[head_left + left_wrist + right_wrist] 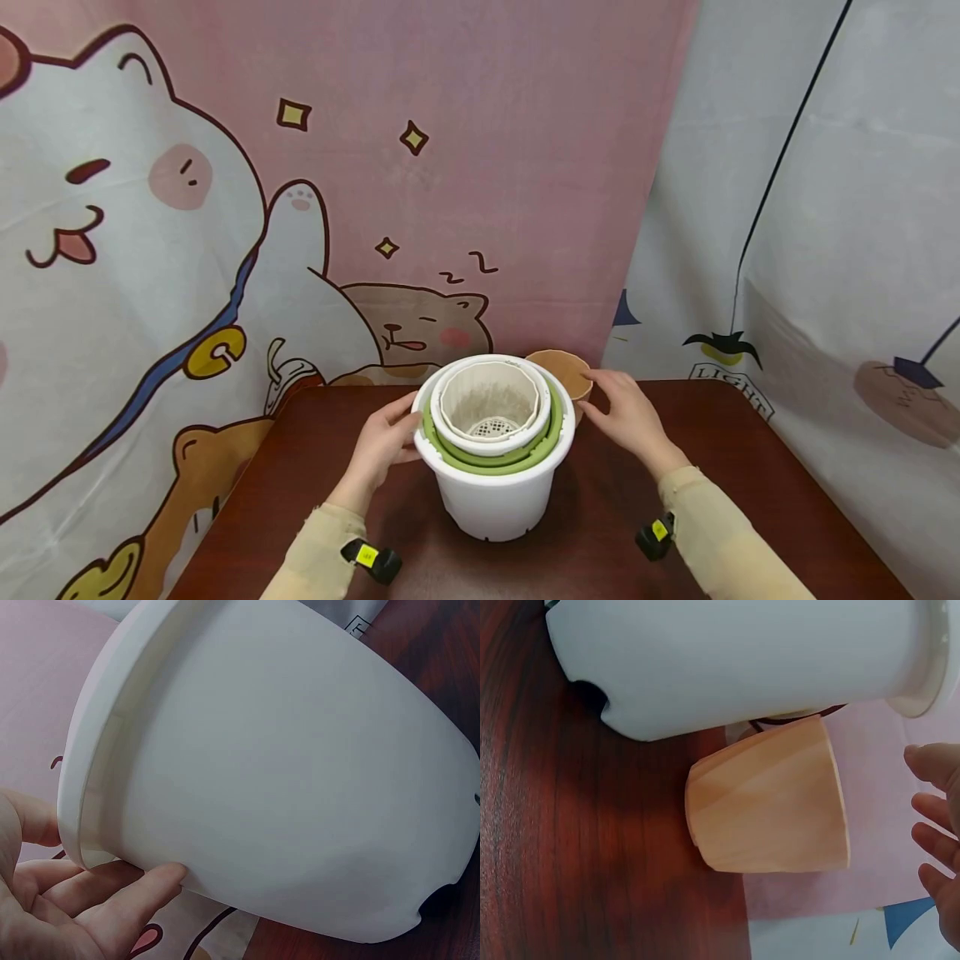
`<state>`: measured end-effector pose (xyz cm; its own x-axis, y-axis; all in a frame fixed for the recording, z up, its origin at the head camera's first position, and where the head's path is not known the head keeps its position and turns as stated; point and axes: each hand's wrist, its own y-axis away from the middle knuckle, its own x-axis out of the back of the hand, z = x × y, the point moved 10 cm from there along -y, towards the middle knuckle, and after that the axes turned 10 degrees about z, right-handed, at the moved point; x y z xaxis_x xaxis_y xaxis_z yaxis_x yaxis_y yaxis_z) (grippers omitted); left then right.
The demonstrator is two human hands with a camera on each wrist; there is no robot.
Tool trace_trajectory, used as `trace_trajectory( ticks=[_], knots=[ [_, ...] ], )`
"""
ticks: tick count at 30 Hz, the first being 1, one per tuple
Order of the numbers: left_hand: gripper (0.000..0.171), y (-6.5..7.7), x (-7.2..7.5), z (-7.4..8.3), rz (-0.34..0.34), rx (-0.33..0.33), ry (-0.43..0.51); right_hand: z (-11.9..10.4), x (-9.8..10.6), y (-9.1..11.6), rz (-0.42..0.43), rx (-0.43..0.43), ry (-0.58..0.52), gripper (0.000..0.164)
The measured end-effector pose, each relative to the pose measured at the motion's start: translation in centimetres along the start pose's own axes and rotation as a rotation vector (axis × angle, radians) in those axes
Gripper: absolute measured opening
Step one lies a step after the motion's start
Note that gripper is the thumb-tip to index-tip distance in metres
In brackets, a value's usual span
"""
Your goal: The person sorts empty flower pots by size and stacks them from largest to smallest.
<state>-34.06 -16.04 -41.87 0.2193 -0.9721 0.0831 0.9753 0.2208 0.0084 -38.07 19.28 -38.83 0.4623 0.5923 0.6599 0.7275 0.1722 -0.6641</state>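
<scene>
A large white flowerpot [495, 502] stands upright on the table, with a green pot [557, 421], a smaller white pot [491, 448] and a cream pot [480, 397] nested inside it. Holes show in the bottom of the innermost one. My left hand [381, 442] pinches the large pot's rim from the left, thumb at the rim and fingers beneath it in the left wrist view. Behind the stack on the right stands a terracotta-orange pot [772, 802], partly hidden in the head view. Beside its rim is my right hand [624, 412], fingers parted and holding nothing.
The dark reddish wooden table [600, 533] reaches back to a pink cloth backdrop [525, 167] with cartoon animals. A pale printed cloth [840, 250] hangs along the right side. Each wrist carries a small black camera [384, 565].
</scene>
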Motion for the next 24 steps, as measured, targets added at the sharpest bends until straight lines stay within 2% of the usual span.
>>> trace_trajectory(
  ticks=[7,24],
  knots=[
    [0.044,0.0,-0.1,0.0,-0.007,0.003,0.010,0.0,-1.4,-0.2,-0.040,0.073,0.028,0.056],
    [0.043,-0.1,-0.1,0.0,-0.010,-0.008,0.015,-0.1,-4.2,-0.5,-0.131,0.158,0.038,0.060]
  ],
)
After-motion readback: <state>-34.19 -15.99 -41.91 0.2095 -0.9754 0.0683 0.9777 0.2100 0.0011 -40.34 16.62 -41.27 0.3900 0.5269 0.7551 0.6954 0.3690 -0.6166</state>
